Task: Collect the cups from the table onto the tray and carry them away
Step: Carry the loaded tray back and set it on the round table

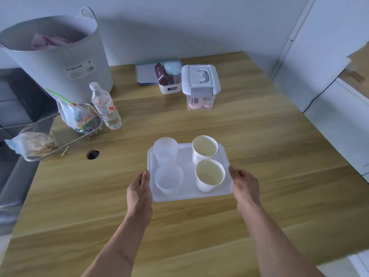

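Hands, left [139,189] and right [244,185], clasp the side rims of the white tray [187,193], apparently resting on the worktop [269,148], four cups aboard; lift level and slowly.

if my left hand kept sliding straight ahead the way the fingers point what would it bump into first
Probably nothing near: the left hand points along the tray edge over bare table. Farther on, perhaps the water bottle; depth is unclear.

I see bare table [259,176] all round the tray [188,194]; water bottle [105,108] and wire basket [60,136] crowd far-left.
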